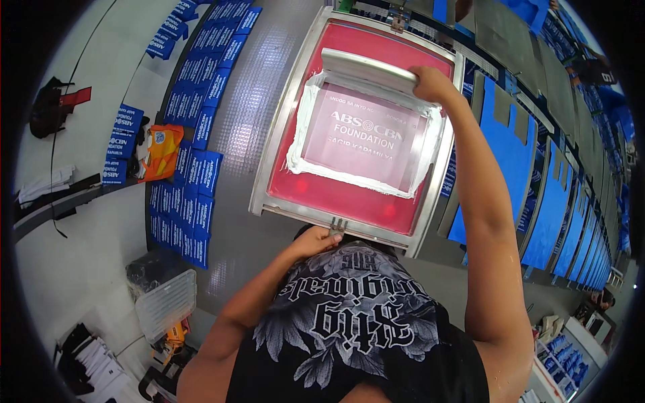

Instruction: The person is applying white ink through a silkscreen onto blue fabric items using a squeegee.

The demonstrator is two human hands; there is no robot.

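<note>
A silk screen with an aluminium frame (pixel 274 138) and pinkish-red mesh lies in front of me, slightly tilted in view. White ink (pixel 349 177) rings the pale stencil window (pixel 363 127), which carries lettering. Near the far side of that window, my right hand (pixel 432 87) is closed around the right end of a long metal squeegee (pixel 366 70). My left hand (pixel 316 241) grips the near edge of the frame beside a small metal bracket (pixel 337 227), its thumb on top. The fingers beneath are partly hidden. What lies under the screen is mostly covered.
Blue printed pieces (pixel 188 195) lie in overlapping rows on the grey table (pixel 259 64) to my left, near an orange bag (pixel 163 151). Rows of boards with blue pieces (pixel 497 154) stretch along the right. A clear plastic bin (pixel 166 305) stands at lower left.
</note>
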